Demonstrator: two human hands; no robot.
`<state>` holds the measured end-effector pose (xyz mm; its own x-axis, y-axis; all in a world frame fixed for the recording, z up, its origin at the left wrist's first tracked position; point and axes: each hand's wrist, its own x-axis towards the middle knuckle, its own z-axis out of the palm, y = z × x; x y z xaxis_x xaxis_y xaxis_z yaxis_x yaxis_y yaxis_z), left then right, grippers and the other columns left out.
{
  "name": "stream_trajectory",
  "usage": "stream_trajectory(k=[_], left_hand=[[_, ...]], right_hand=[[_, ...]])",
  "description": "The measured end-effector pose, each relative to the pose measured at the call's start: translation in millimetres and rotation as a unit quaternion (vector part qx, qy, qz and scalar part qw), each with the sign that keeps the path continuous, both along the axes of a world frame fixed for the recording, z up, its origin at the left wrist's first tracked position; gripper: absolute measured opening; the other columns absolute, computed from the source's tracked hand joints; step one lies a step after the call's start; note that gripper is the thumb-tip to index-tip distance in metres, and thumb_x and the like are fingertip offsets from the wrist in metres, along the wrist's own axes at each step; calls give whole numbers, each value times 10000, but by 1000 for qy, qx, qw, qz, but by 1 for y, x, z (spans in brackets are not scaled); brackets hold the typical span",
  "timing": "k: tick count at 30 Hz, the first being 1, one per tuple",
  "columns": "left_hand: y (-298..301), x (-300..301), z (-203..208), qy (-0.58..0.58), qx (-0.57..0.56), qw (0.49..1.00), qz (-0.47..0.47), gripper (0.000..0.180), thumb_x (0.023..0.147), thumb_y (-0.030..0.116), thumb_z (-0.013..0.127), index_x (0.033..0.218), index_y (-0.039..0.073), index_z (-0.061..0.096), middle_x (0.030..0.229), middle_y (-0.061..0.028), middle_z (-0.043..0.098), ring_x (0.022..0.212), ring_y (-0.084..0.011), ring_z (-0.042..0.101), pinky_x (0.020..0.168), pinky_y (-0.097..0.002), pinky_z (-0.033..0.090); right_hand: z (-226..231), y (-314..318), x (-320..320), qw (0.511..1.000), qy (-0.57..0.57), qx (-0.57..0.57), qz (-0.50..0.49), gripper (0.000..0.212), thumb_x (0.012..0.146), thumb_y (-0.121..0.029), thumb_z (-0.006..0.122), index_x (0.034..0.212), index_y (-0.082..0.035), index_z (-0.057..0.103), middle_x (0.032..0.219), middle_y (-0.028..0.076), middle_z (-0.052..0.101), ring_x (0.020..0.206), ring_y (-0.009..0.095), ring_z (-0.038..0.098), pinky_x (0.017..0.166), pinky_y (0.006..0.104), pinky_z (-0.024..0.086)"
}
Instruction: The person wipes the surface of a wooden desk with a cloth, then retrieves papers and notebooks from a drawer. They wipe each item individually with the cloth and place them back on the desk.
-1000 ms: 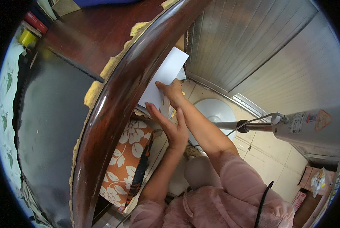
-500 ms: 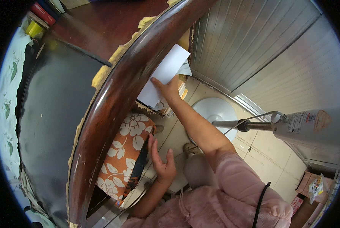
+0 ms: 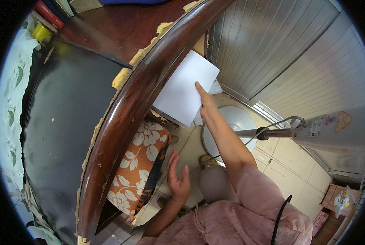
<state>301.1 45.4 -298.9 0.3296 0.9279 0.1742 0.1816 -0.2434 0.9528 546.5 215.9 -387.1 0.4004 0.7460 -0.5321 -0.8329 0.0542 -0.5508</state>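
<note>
My right hand (image 3: pixel 205 101) grips the near right edge of a stack of white paper (image 3: pixel 184 87). The thumb lies on top and the other fingers are hidden beneath. Part of the stack's left side is covered by the desk's dark brown curved edge (image 3: pixel 127 92). Lower down, my left hand (image 3: pixel 178 179) is held in the air with fingers and thumb apart and nothing in it. To its left is an orange cushion (image 3: pixel 139 163) with white flowers, partly under the desk edge.
A round white stand base (image 3: pixel 231 118) with a metal pole (image 3: pixel 276 133) stands on the tiled floor (image 3: pixel 280 163). Ribbed metal panels (image 3: pixel 264 41) rise at the far right. Cardboard boxes (image 3: pixel 339 198) sit at the lower right. Black sheeting (image 3: pixel 68 114) covers part of the desk.
My right hand has moved right, drawing the paper farther out from under the desk edge, so more of it shows. My left hand has shifted slightly right and stays open.
</note>
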Motion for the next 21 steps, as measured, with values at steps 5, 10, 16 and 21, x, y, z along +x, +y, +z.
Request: stream_trajectory(k=[5, 10, 16, 21], left_hand=[[2, 3, 0, -57, -118, 991, -18, 412, 923, -7, 518, 1320, -36, 414, 1370, -192, 467, 1274, -292, 452, 1081, -399, 335], [23, 18, -3, -117, -291, 950, 8, 429, 985, 169, 481, 1358, -20, 388, 1381, -162, 456, 1277, -264, 444, 1075, -388, 342], [56, 49, -23, -302, -426, 852, 47, 542, 987, 350, 467, 1405, 27, 344, 1400, -104, 415, 1292, -223, 396, 1078, -384, 317], [91, 73, -48, -400, -420, 815, 9, 464, 988, 331, 437, 1363, 61, 402, 1319, -87, 483, 1186, -213, 484, 996, -376, 403]], right_hand=[[26, -33, 9, 983, 133, 106, 66, 630, 792, -204, 755, 1279, 43, 441, 1163, 216, 578, 1030, 321, 610, 876, 448, 534], [33, -46, 8, 980, 137, 133, 47, 538, 776, -85, 720, 1230, 55, 467, 1101, 206, 597, 963, 315, 633, 862, 442, 546], [112, -116, 6, 991, 67, 89, -71, 550, 739, -24, 705, 1219, 73, 454, 1053, 209, 596, 941, 328, 635, 856, 426, 551], [138, -171, 5, 992, -37, 46, -112, 537, 740, -42, 728, 1204, 62, 480, 1048, 167, 588, 925, 268, 620, 811, 360, 528]])
